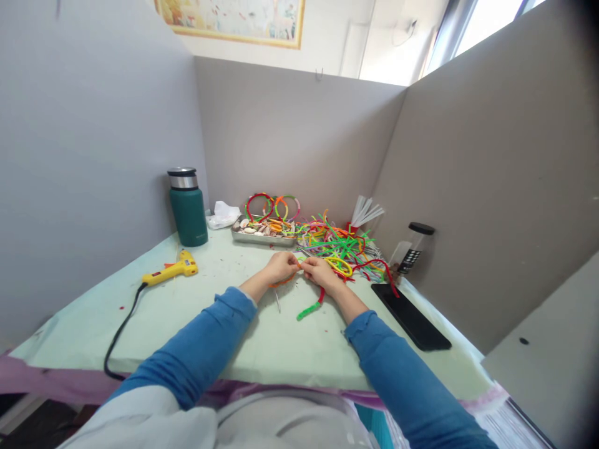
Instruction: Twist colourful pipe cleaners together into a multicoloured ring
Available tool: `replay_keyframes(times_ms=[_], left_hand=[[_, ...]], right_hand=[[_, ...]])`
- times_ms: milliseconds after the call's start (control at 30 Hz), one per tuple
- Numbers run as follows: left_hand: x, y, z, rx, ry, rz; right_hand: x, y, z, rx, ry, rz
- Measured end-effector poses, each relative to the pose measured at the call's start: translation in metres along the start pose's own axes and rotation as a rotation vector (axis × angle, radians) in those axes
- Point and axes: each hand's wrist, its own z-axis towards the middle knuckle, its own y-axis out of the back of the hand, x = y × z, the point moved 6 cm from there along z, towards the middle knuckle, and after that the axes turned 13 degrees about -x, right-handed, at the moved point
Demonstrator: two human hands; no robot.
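Observation:
Over the middle of the table, my left hand (282, 265) pinches an orange pipe cleaner (283, 282), which curves below it. Close against it, my right hand (319, 273) is closed at the same strand, its fingertips almost meeting the left ones. Below the right hand lies a red and green pipe cleaner (309, 311), partly covered by the hand. A thin whitish piece (277, 302) rests under the left hand. Just beyond the fingers is a slim metal object (304, 252), too small to name. Yellow loops (344, 268) lie beside my right hand.
Behind the hands are a heap of coloured pipe cleaners (341, 240) and a metal tray (262, 239) of shells with wrapped rings. A yellow glue gun (175, 268) and green bottle (188, 215) stand left. A black phone (412, 318) and clear bottle (412, 252) are right. Grey partitions enclose the table.

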Motion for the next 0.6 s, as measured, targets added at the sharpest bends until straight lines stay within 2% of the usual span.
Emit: replay_keyframes(times_ms=[367, 600], left_hand=[[-0.0009, -0.0011, 0.001, -0.031, -0.036, 0.174], [-0.0011, -0.0012, 0.0016, -0.045, -0.018, 0.167]], right_hand=[[0.0053, 0.0006, -0.0012, -0.025, -0.011, -0.021], [0.0092, 0.0024, -0.0009, -0.055, 0.044, -0.084]])
